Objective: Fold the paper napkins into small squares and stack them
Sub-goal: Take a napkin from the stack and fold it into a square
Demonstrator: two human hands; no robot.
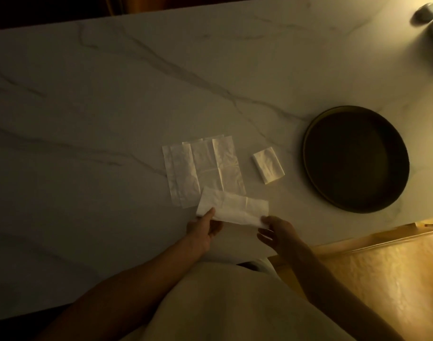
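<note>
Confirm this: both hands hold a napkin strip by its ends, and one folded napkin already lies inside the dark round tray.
Not inside. The head view shows the folded napkin lying on the table, left of the dark round tray. Left hand and right hand do hold the napkin strip.

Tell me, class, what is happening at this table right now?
A person is folding paper napkins on a marble table. The left hand and the right hand each pinch an end of a half-folded napkin, held just above the near edge. Behind it lies a row of overlapping unfolded napkins. One finished small square sits to the right, so the stack has barely begun. A dark round tray stands further right.
</note>
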